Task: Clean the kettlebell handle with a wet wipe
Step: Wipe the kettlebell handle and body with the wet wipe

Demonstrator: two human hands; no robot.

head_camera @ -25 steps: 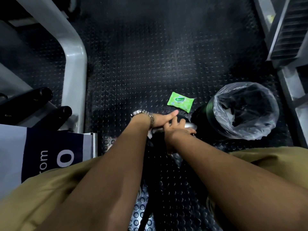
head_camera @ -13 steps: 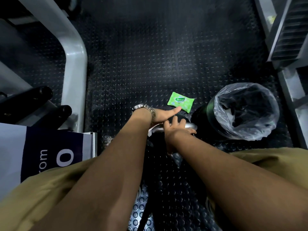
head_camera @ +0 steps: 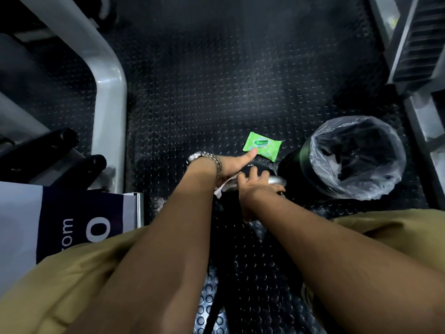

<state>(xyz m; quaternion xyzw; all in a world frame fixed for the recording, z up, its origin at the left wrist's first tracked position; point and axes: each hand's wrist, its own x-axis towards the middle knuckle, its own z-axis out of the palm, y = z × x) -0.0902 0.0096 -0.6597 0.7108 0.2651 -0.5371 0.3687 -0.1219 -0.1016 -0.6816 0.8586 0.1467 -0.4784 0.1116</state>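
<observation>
A black kettlebell (head_camera: pixel 258 166) stands on the studded floor between my knees, its silver handle (head_camera: pixel 277 181) lying crosswise. My left hand (head_camera: pixel 232 165), a metal watch on its wrist, wraps the handle's left end with its thumb stretched forward. A white wet wipe (head_camera: pixel 219 190) sits under this hand, one corner hanging out at the wrist. My right hand (head_camera: pixel 256 188) grips the handle's middle, fingers curled over the top. The handle's right end shows bare. Most of the kettlebell is hidden by my hands.
A green pack of wipes (head_camera: pixel 262 146) lies on the black rubber floor just beyond my left thumb. A bin lined with a clear bag (head_camera: pixel 356 156) stands at the right. A grey machine frame (head_camera: pixel 108 97) and black padded rollers (head_camera: pixel 48 145) stand at the left.
My left hand has slid slightly forward on the handle with the wipe, its thumb now nearer the green pack. My right hand has barely shifted.
</observation>
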